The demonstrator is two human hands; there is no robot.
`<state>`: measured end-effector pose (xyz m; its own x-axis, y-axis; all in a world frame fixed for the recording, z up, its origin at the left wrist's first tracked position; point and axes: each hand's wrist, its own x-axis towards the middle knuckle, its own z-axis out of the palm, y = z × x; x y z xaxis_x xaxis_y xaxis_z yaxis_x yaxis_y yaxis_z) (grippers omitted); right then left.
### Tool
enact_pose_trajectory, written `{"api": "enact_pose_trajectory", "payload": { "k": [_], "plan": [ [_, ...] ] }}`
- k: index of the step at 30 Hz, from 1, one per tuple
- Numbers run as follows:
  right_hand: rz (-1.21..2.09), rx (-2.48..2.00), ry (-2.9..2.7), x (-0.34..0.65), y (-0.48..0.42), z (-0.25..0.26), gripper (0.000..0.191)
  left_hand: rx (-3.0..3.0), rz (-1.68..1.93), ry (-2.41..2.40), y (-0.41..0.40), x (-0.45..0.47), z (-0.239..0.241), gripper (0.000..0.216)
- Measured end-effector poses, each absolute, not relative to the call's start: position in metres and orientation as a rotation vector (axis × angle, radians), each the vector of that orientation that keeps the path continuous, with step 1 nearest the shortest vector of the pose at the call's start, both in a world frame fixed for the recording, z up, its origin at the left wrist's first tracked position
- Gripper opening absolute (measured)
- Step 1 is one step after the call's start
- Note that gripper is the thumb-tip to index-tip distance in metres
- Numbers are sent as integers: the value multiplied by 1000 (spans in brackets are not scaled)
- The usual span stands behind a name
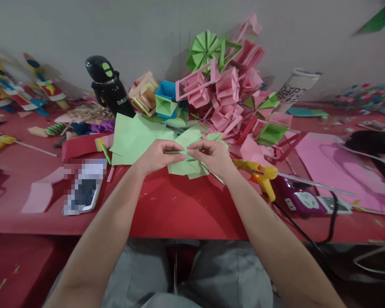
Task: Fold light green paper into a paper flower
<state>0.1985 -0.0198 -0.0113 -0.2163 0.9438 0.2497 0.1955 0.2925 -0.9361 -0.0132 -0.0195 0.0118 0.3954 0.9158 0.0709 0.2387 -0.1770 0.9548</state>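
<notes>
Both hands meet over a folded light-green paper piece [192, 167] with pleats spreading out beneath the fingers. My left hand [162, 156] pinches its left part between thumb and fingers. From the other side my right hand [211, 155] grips it, thumb and index close to the left fingertips. The fingers cover the middle of the folds. Flat green paper sheets [136, 137] lie just left and behind. To the right of my right hand rests a yellow glue gun [259, 172] with a clear glue stick in it.
Pink folded paper baskets [226, 87] and a green pleated disc [205, 47] are heaped behind. A black bottle [111, 87] stands back left. A phone [86, 188] lies left, near the table's front edge. A purple power strip [300, 196] with cables sits right, beside pink sheets [330, 167].
</notes>
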Motion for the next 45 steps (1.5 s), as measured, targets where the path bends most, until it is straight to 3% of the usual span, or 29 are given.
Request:
{"api": "enact_pose_trajectory", "payload": {
  "k": [27,45],
  "plan": [
    [952,-1123,-1739,197,-26,0,35,1805,752,1050,-23,-14,11,24],
    [1239,-1133,-1454,203,-19,-5,41,1878,946,1125,-26,-12,13,19]
  ]
}}
